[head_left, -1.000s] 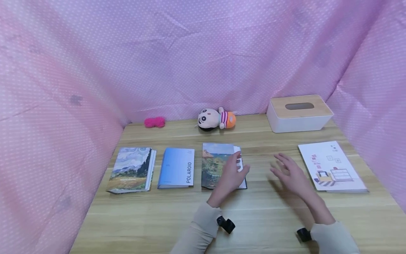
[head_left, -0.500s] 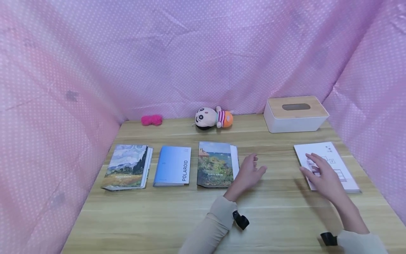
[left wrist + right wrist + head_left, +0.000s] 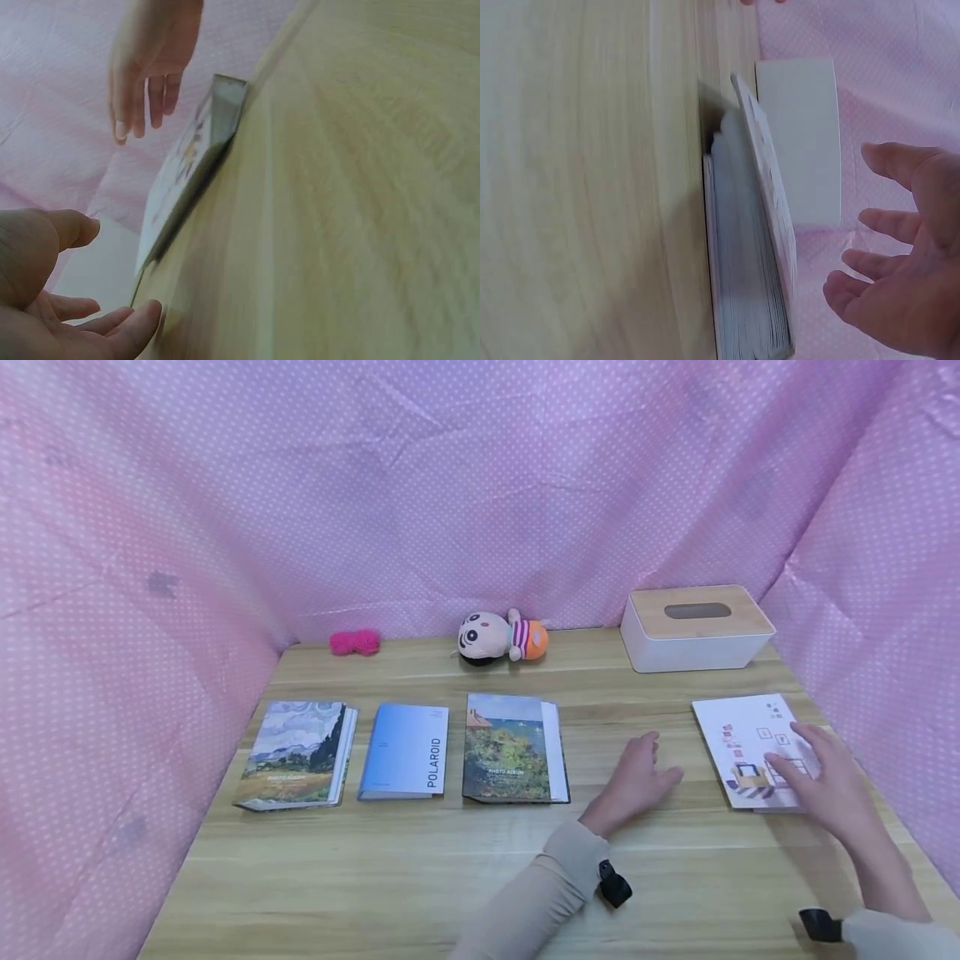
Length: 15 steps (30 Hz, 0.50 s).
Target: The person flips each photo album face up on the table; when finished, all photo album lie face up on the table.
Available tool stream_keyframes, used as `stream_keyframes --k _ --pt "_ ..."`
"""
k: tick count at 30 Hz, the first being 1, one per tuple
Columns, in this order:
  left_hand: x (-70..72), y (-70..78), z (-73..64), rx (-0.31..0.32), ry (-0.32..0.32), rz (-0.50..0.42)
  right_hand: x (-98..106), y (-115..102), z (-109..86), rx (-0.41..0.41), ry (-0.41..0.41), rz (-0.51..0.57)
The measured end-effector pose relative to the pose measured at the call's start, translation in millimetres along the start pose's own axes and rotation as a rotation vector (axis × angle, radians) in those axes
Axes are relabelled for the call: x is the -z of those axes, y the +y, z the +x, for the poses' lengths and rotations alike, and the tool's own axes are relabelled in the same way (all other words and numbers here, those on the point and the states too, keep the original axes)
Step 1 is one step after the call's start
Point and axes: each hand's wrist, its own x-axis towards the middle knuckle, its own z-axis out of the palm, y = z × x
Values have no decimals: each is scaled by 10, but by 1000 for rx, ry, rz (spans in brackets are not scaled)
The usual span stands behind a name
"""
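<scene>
A white album (image 3: 738,718) with a room drawing on its cover lies at the right of the table. Over its right side hovers my right hand (image 3: 831,785), fingers spread and holding nothing. The right wrist view shows the album's pages (image 3: 742,255) under a slightly lifted cover, with the hand (image 3: 907,262) apart from it. Between this album and the photo album (image 3: 506,752) with a seaside painting, my left hand (image 3: 633,783) is held thumb apart from the fingers. Nothing is in it. In the left wrist view, the right hand (image 3: 154,64) hangs above the album (image 3: 191,161).
A blue Polaroid album (image 3: 405,752) and a landscape-painting album (image 3: 296,752) lie at the left. Along the back are a pink fluffy bundle (image 3: 355,642), a plush doll (image 3: 501,638) and a wood-topped tissue box (image 3: 697,631). Pink dotted cloth (image 3: 480,485) encloses the table (image 3: 337,877).
Both hands have moved right. The left has left the seaside album and stands beyond its right edge; the right has gone over the white album to its right side. The albums stay put.
</scene>
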Motion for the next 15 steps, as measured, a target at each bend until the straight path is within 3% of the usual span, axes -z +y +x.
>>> stream_keyframes --k 4,8,15 --pt "-169 79 30 -22 7 83 63 148 48 6 -8 -21" --pt "-336 167 33 4 -1 123 73 284 93 29 -30 -21" --pt "-449 214 57 1 -8 96 46 408 156 39 -95 22"
